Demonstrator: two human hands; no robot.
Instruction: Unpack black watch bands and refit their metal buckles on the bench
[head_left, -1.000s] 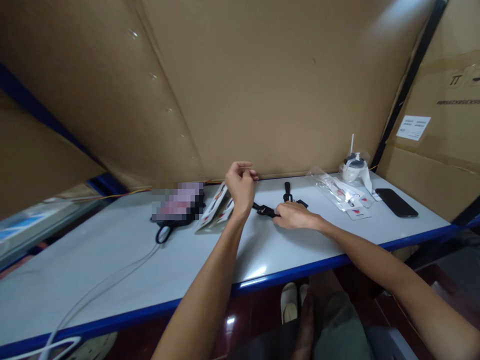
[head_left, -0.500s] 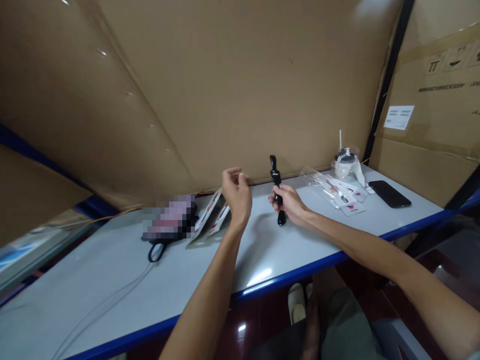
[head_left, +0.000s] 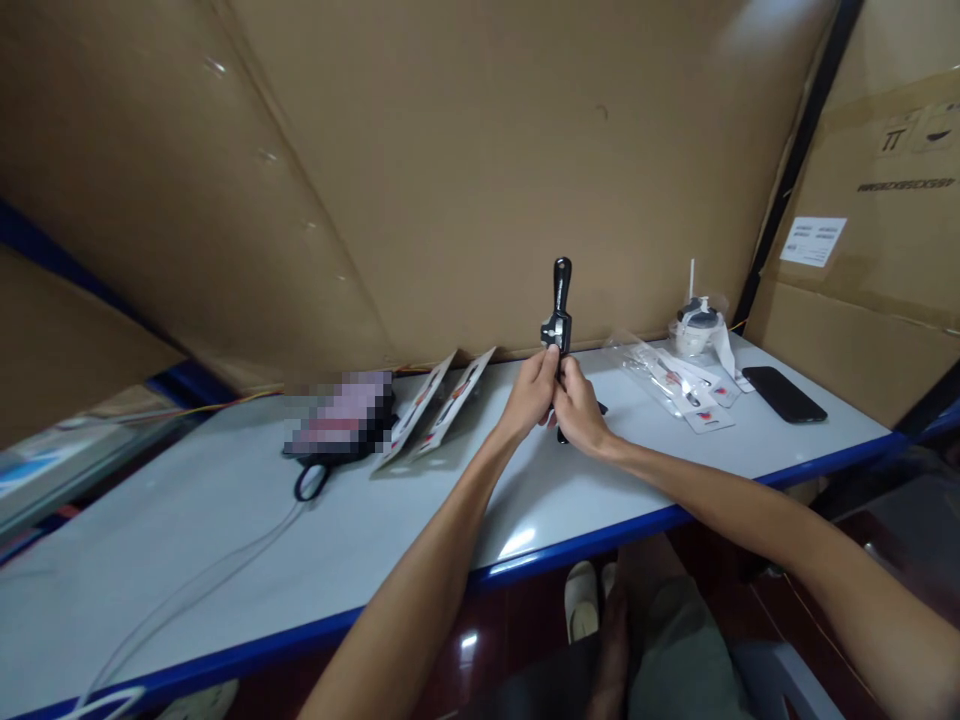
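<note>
A black spokeshave point(head_left: 561, 290) stands nearly upright above the table, its silver blade part showing at the middle body and one handle pointing up. My left hand point(head_left: 531, 390) is closed on it, the thumb pressed near the blade. My right hand point(head_left: 581, 412) is closed around its lower part, the fingers touching my left hand. Black ends stick out below and to the right of my hands; whether they all belong to this same tool I cannot tell.
Two packaging cards point(head_left: 450, 405) lean at the left, beside a dark pouch point(head_left: 341, 455) with a loop. To the right are clear plastic packages point(head_left: 675, 385), a lidded cup with a straw point(head_left: 697, 325) and a black phone point(head_left: 784, 393). Cardboard point(head_left: 450, 180) walls the back.
My left hand has moved right from above the packaging cards and now grips the spokeshave beside my right hand. The tool has been raised slightly, and its blade part now shows.
</note>
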